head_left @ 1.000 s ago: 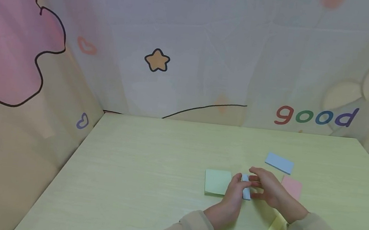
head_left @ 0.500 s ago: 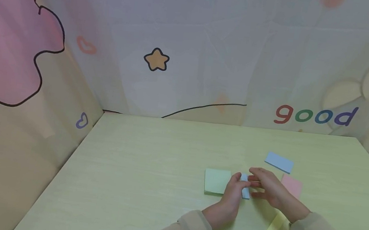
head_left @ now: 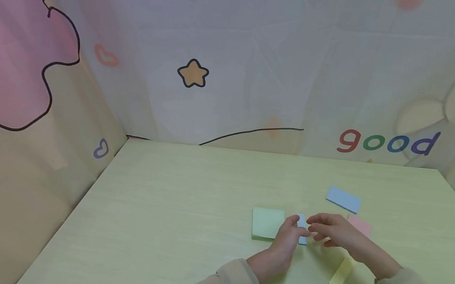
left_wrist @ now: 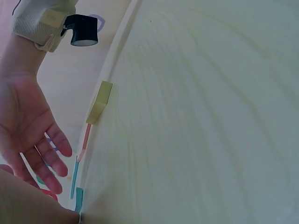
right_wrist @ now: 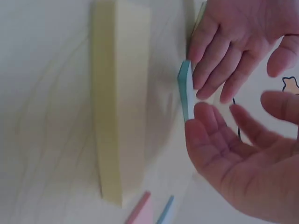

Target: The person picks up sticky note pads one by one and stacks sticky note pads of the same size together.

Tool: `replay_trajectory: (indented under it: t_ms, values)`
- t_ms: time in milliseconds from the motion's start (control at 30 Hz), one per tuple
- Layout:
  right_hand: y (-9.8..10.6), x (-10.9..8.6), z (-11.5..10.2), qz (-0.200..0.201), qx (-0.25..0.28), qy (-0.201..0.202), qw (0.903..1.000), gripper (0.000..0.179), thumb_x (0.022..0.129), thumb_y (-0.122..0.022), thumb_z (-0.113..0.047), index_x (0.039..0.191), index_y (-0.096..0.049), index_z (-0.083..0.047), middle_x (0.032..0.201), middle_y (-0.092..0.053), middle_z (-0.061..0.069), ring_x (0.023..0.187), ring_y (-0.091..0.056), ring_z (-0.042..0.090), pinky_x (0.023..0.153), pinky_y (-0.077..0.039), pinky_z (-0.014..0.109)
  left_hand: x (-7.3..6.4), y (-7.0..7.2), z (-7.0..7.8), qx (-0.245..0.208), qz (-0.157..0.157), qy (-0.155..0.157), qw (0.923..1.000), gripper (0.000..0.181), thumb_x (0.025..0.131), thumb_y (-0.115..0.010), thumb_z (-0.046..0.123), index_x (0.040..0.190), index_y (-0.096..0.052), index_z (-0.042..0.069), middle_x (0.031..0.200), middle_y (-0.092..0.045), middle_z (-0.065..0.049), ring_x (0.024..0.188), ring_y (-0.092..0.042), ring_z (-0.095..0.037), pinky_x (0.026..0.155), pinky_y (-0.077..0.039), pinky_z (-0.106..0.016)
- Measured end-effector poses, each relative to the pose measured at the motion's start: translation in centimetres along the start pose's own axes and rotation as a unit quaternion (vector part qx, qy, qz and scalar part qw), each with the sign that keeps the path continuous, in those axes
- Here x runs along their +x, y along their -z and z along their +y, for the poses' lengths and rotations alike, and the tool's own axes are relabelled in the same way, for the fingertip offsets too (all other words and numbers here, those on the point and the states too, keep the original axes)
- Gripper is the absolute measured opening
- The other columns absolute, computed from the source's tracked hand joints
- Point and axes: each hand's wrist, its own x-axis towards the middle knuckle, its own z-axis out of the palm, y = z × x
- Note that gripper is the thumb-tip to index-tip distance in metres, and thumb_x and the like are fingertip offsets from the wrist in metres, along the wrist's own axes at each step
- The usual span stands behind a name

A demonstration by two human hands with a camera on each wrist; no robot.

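My left hand [head_left: 283,243] lies between a light green square sticky-note pad [head_left: 267,223] and a narrow light blue sticky-note pad [head_left: 302,241]. Its fingers look straight in the right wrist view, close beside the narrow blue pad [right_wrist: 185,88]; whether they touch it I cannot tell. My right hand [head_left: 340,234] hovers just right of that pad, fingers loosely bent, nothing held. Behind its wrist, a pink sticky-note pad [head_left: 361,225] is partly hidden. Below the right forearm lies a narrow yellow sticky-note pad [head_left: 341,275].
A second, wider blue sticky-note pad [head_left: 344,200] lies farther back on the right. All of it rests on a pale wooden table [head_left: 169,201], whose far edge meets a printed cloth backdrop [head_left: 234,90].
My right hand has shifted slightly right and its fingers now point more to the left, uncovering more of the yellow pad. The left hand and the pads stay about where they were.
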Motion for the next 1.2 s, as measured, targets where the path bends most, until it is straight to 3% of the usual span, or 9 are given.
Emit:
replay_trajectory:
  t_ms: [167,333,633,867,1000,1200]
  values:
    - [0.5,-0.7,0.5,-0.017,-0.099,0.072,0.9923,0.033,0.087,-0.051,-0.015,0.112,-0.053,0.006,0.106,-0.059,0.016,0.092,-0.056,0.023,0.072,-0.048,0.034,0.1,0.1,0.0,0.009,-0.001,0.001,1.0,0.056,0.07,-0.054,0.005,0.125,-0.044,0.007,0.137,-0.037,-0.015,0.129,-0.028,-0.032,0.102,-0.02,-0.054]
    - [1.0,-1.5,0.5,-0.001,-0.197,0.131,0.9716,0.024,0.082,-0.054,-0.01,0.103,-0.06,0.001,0.099,-0.063,0.01,0.088,-0.056,0.016,0.071,-0.046,0.023,0.1,0.2,-0.1,0.028,-0.006,0.002,0.9996,0.056,0.07,-0.054,0.004,0.124,-0.045,0.007,0.137,-0.038,-0.014,0.129,-0.029,-0.033,0.101,-0.023,-0.053]
    - [1.7,-2.8,1.3,-0.01,-0.259,0.167,0.9512,0.023,0.076,-0.056,0.0,0.098,-0.06,0.001,0.093,-0.063,0.009,0.08,-0.056,0.016,0.066,-0.047,0.024,-0.3,0.8,0.4,0.063,-0.015,0.013,0.9978,0.055,0.071,-0.055,0.004,0.125,-0.045,0.007,0.136,-0.04,-0.009,0.128,-0.029,-0.033,0.102,-0.022,-0.052]
    - [1.9,-3.6,2.0,-0.045,-0.311,0.123,0.9414,0.035,0.065,-0.052,0.013,0.095,-0.06,-0.003,0.095,-0.059,0.007,0.081,-0.055,0.023,0.067,-0.045,0.03,-0.5,1.0,0.3,0.075,-0.032,0.016,0.9965,0.055,0.071,-0.055,0.004,0.125,-0.044,0.007,0.136,-0.038,-0.013,0.128,-0.028,-0.034,0.102,-0.02,-0.055]
    - [1.9,-3.8,2.5,-0.032,-0.347,0.12,0.9295,0.039,0.06,-0.051,0.016,0.091,-0.06,-0.006,0.087,-0.054,0.003,0.079,-0.052,0.019,0.067,-0.045,0.031,-0.8,1.1,0.2,0.076,-0.044,0.012,0.996,0.055,0.072,-0.054,0.003,0.126,-0.042,0.006,0.137,-0.036,-0.014,0.129,-0.027,-0.035,0.101,-0.018,-0.058]
    - [1.8,-3.9,2.9,-0.015,-0.366,0.095,0.9256,0.035,0.06,-0.053,0.016,0.083,-0.056,-0.01,0.076,-0.046,0.001,0.066,-0.041,0.013,0.056,-0.036,0.022,-1.1,1.2,0.3,0.085,-0.053,0.01,0.9949,0.054,0.073,-0.053,0.001,0.126,-0.042,0.006,0.138,-0.036,-0.016,0.129,-0.027,-0.036,0.101,-0.018,-0.058]
